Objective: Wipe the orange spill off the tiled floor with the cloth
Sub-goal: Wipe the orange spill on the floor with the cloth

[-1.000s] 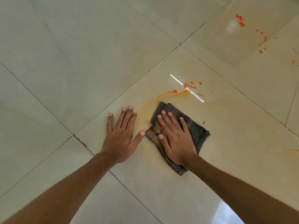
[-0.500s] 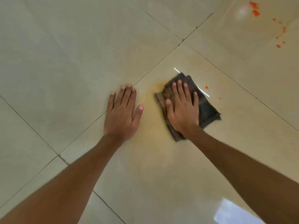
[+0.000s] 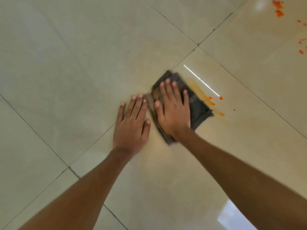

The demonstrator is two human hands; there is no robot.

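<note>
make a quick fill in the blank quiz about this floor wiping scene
1. The right hand presses flat on the dark ____.
2. The left hand rests on the bare tiled floor, holding ____.
3. The wet smear beside the right hand is coloured ____.
4. More drops lie toward the top ____ corner of the view.
Missing words: cloth; nothing; orange; right.

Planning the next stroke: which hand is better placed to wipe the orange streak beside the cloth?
Right. The right hand presses flat on the cloth, and the orange streak lies just past the cloth's right edge. The left hand rests flat on bare floor on the cloth's other side, probably bracing.
</note>
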